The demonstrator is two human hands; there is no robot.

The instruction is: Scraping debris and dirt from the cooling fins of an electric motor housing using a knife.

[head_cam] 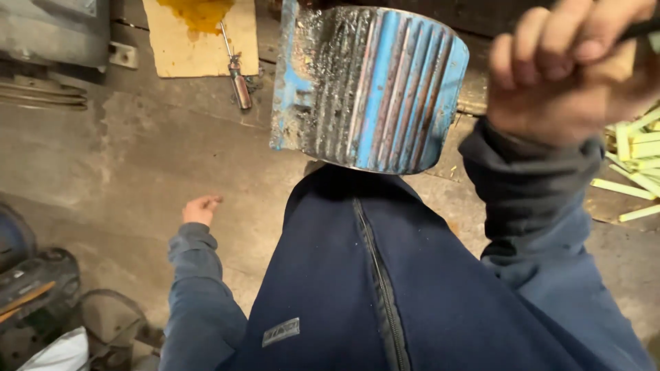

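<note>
While our right hand (pixel 564 69) clenches a pale wooden handle (pixel 622 63) beside the ribbed, paint-worn blue metal motor housing (pixel 371 86), our left hand (pixel 201 208) hangs loosely curled, empty.

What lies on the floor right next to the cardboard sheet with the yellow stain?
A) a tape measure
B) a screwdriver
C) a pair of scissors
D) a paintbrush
B: a screwdriver, with a slim metal shaft and a dark handle, lies along the right edge of the cardboard sheet, left of the blue ribbed motor housing.
</note>
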